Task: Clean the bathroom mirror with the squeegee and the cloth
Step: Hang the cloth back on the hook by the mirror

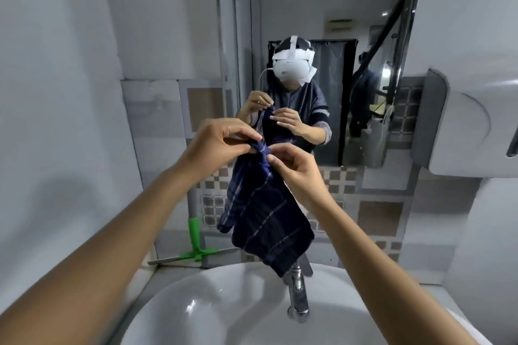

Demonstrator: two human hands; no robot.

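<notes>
A dark blue cloth (263,218) with thin pale stripes hangs over the sink, held up by its top edge. My left hand (218,145) pinches the bunched top corner of the cloth. My right hand (297,168) pinches the same edge just to the right, its fingers touching the fabric. The mirror (322,22) is on the wall straight ahead and shows my reflection holding the cloth. The green-handled squeegee (196,244) leans against the tiled wall behind the sink's left side, blade down on the ledge.
A white sink (213,305) lies below with a chrome tap (298,291) at its back, right under the hanging cloth. A white wall dispenser (471,126) juts out at the right. Plain wall fills the left side.
</notes>
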